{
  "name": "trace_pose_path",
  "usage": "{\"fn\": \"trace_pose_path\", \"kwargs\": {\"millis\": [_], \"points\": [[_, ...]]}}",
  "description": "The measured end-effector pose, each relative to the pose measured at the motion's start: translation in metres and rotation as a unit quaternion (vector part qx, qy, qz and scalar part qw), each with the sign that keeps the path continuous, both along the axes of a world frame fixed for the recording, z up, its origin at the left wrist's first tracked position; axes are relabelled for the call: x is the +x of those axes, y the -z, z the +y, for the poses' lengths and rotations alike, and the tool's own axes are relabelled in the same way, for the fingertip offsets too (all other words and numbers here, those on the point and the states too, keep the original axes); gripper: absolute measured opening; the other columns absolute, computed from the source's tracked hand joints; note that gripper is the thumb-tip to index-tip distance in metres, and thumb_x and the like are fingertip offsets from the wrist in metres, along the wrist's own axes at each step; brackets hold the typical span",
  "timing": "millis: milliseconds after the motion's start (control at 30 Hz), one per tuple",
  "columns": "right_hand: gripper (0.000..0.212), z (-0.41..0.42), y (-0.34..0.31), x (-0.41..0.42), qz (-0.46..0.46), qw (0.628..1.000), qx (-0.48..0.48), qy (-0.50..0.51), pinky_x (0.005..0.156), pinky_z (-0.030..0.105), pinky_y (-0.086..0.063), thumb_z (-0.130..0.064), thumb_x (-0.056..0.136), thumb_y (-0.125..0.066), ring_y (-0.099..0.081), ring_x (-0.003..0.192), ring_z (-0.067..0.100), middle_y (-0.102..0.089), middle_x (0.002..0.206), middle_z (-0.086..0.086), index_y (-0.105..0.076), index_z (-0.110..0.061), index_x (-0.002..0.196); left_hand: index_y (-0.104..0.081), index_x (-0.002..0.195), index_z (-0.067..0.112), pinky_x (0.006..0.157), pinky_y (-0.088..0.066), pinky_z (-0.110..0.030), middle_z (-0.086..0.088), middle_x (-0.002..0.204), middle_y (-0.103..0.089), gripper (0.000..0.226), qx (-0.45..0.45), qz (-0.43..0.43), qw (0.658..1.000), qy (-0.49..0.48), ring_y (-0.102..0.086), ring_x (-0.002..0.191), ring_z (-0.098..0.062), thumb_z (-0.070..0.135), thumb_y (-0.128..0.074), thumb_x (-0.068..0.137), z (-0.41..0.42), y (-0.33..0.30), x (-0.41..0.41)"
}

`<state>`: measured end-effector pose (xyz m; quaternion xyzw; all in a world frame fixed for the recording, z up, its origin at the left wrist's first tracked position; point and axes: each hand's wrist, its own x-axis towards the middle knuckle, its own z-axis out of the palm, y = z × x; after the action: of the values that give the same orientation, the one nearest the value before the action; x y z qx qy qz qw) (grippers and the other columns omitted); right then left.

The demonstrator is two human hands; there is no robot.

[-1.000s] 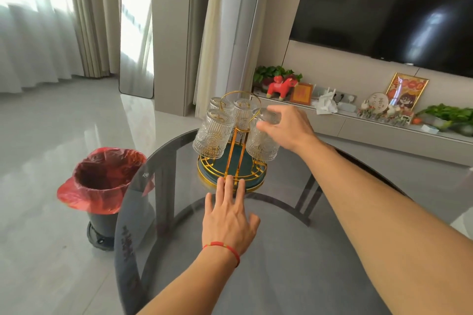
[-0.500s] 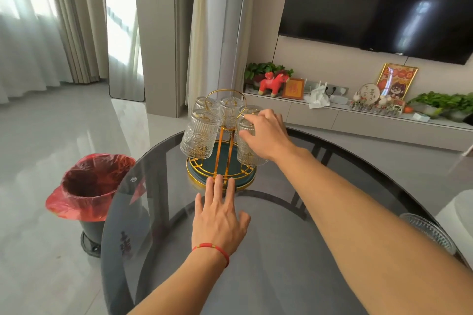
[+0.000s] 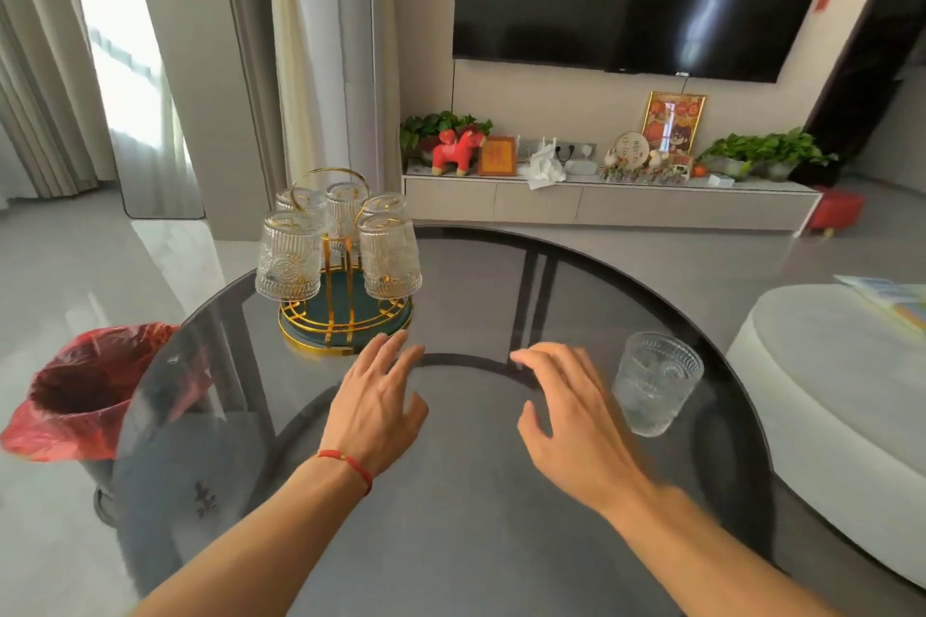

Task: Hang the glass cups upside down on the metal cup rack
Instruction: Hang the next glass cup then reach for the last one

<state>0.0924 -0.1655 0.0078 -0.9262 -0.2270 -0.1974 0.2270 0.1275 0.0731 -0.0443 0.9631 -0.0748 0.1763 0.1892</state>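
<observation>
The left hand (image 3: 373,408) lies open, fingers spread, at frame centre on the round dark glass table (image 3: 451,541); the right hand (image 3: 571,421), blurred, is open and empty just left of an upright ribbed clear glass cup (image 3: 654,383). Farther back, upper left, the gold wire cup rack (image 3: 345,316) carries five inverted ribbed glasses (image 3: 289,256). A red-lined bin (image 3: 85,391) stands at the left edge.

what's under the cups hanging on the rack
A round green tray with gold wire rim, the metal cup rack's base. The cups partly hide the posts; tray looks bare where visible.
</observation>
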Motion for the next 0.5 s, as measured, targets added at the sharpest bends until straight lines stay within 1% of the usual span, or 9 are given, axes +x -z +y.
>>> {"fn": "trace_pose_path", "kwargs": {"millis": [67,133,200,267,300,367,400,433,500], "points": [[0.045,-0.022,0.003,-0.010,-0.030,0.999,-0.016,0.020,0.099,0.041,-0.050,-0.012,0.082,-0.066,-0.058,0.115,0.026,-0.062,0.125,0.004,-0.064,-0.013,0.128,-0.046,0.150,0.020,0.120,-0.032,-0.045,-0.010,0.159,-0.042,0.065,-0.018,-0.006,0.998,0.054,-0.032,0.149,-0.031,0.024,-0.068,0.089,-0.022,-0.008,-0.008],[0.045,-0.040,-0.001,-0.015,-0.075,0.996,-0.001,0.053,0.098,0.045,-0.051,-0.011,0.081,-0.069,-0.059,0.114,0.029,-0.063,0.124,0.007,-0.065,-0.012,0.126,-0.043,0.151,0.025,0.118,-0.033,-0.038,-0.005,0.157,-0.045,0.066,-0.039,0.000,0.994,0.102,-0.035,0.146,-0.026,0.024,-0.066,0.090,-0.042,-0.017,-0.016],[0.059,-0.058,-0.001,-0.019,-0.093,0.989,0.053,0.103,0.102,0.049,-0.049,-0.010,0.078,-0.074,-0.056,0.120,0.033,-0.059,0.131,0.013,-0.059,-0.008,0.134,-0.040,0.152,0.029,0.116,-0.031,-0.030,0.000,0.155,-0.046,0.067,-0.055,0.005,0.989,0.138,-0.036,0.143,-0.020,0.026,-0.063,0.090,-0.057,-0.024,-0.025],[0.082,-0.076,0.005,-0.022,-0.086,0.974,0.120,0.170,0.109,0.048,-0.044,-0.008,0.075,-0.081,-0.049,0.129,0.036,-0.052,0.142,0.020,-0.044,-0.003,0.148,-0.038,0.152,0.031,0.113,-0.028,-0.024,0.004,0.154,-0.047,0.067,-0.073,0.008,0.985,0.157,-0.037,0.142,-0.016,0.027,-0.063,0.091,-0.069,-0.029,-0.035],[0.093,-0.086,0.009,-0.023,-0.066,0.964,0.162,0.200,0.112,0.049,-0.042,-0.008,0.075,-0.083,-0.046,0.134,0.037,-0.046,0.147,0.022,-0.034,-0.003,0.154,-0.038,0.152,0.032,0.112,-0.026,-0.022,0.005,0.153,-0.047,0.066,-0.084,0.014,0.983,0.161,-0.037,0.141,-0.014,0.026,-0.063,0.091,-0.075,-0.031,-0.041],[0.108,-0.103,0.014,-0.016,0.030,0.937,0.260,0.233,0.116,0.051,-0.040,-0.013,0.080,-0.083,-0.043,0.143,0.036,-0.034,0.161,0.021,-0.013,-0.009,0.162,-0.041,0.151,0.032,0.115,-0.031,-0.026,0.008,0.150,-0.051,0.064,-0.138,0.051,0.976,0.160,-0.041,0.139,-0.011,0.027,-0.065,0.092,-0.084,-0.037,-0.049],[0.115,-0.110,0.016,-0.011,0.098,0.918,0.307,0.232,0.117,0.050,-0.039,-0.018,0.081,-0.084,-0.042,0.146,0.033,-0.028,0.166,0.017,-0.004,-0.015,0.164,-0.044,0.148,0.034,0.116,-0.037,-0.031,0.009,0.148,-0.054,0.061,-0.195,0.086,0.965,0.156,-0.045,0.136,-0.009,0.028,-0.067,0.093,-0.088,-0.041,-0.052],[0.120,-0.115,0.017,-0.007,0.168,0.896,0.345,0.223,0.117,0.048,-0.040,-0.025,0.081,-0.085,-0.043,0.147,0.030,-0.027,0.168,0.012,0.002,-0.022,0.164,-0.048,0.144,0.036,0.112,-0.044,-0.035,0.011,0.143,-0.058,0.057,-0.277,0.130,0.940,0.153,-0.051,0.131,-0.005,0.031,-0.069,0.092,-0.093,-0.046,-0.056],[0.123,-0.119,0.023,0.003,0.262,0.869,0.371,0.199,0.115,0.048,-0.042,-0.031,0.079,-0.087,-0.048,0.144,0.026,-0.034,0.166,0.005,0.002,-0.030,0.163,-0.057,0.135,0.037,0.098,-0.054,-0.033,0.012,0.134,-0.066,0.048,-0.454,0.213,0.851,0.155,-0.062,0.116,0.002,0.037,-0.072,0.089,-0.102,-0.055,-0.062]]}}
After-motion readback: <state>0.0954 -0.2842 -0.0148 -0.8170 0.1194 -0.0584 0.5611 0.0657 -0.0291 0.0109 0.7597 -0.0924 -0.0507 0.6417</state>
